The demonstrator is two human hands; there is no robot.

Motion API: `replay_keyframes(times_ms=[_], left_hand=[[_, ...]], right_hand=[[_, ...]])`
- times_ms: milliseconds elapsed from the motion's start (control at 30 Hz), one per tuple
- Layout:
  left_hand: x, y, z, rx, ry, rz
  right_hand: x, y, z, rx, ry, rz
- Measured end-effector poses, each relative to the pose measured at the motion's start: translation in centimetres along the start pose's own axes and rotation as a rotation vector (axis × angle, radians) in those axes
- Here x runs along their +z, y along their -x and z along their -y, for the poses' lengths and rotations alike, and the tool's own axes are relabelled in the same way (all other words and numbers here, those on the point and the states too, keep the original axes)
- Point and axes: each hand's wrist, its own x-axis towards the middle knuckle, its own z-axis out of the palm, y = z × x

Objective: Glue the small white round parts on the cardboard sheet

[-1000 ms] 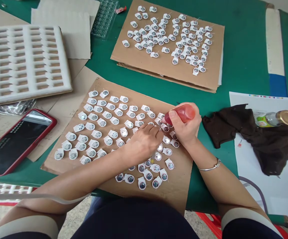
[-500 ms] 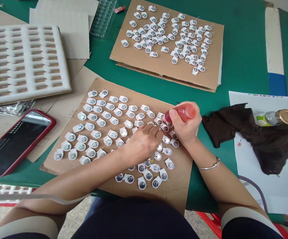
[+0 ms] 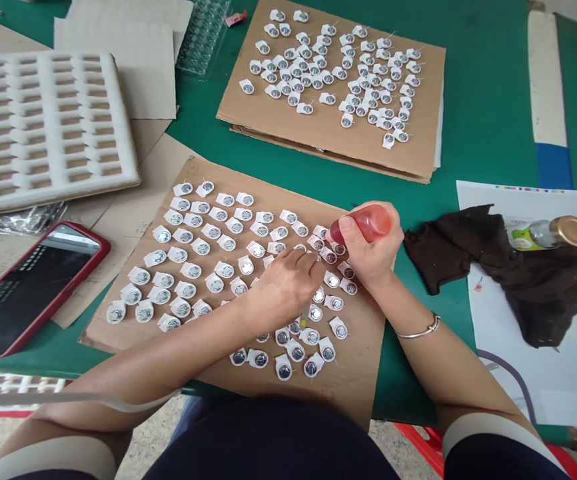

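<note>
On the near cardboard sheet (image 3: 353, 387), seen from the head camera, the right hand (image 3: 371, 257) is curled closed around a small red squeeze bottle (image 3: 363, 225), its tip pointing down and left at the small white parts (image 3: 203, 248) laid out in rows there. The left hand (image 3: 283, 287) rests palm down just beside it, fingers bent with the tips on the parts near the bottle's tip; whether it pinches one cannot be told. A second cardboard sheet (image 3: 418, 150) further back carries another scatter of the same parts. To the left lie a white foam tray (image 3: 48, 120) with empty slots and a phone in a red case (image 3: 33, 287), screen dark. To the right, a dark cloth (image 3: 543, 287) lies over white paper, and on it a clear bottle with a gold cap (image 3: 551, 232); its green and yellow label is too small to read, and no other writing is legible. Compared with half a second ago, both hands hold the same pose at the same spot among the parts, and everything sits slightly higher and further left in the picture.
</note>
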Motion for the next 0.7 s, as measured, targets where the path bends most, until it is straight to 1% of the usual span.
replay_keyframes(times_ms=[267, 400, 700], left_hand=[[-0.13, -0.05, 0.06, -0.002, 0.012, 0.013], [-0.15, -0.06, 0.14, -0.001, 0.029, 0.033], [-0.19, -0.08, 0.25, -0.016, 0.040, 0.040]], right_hand=[[-0.09, 0.07, -0.26, 0.004, 0.021, -0.015], [-0.11, 0.01, -0.33, -0.008, 0.014, -0.026], [-0.27, -0.01, -0.43, -0.037, 0.032, -0.036]])
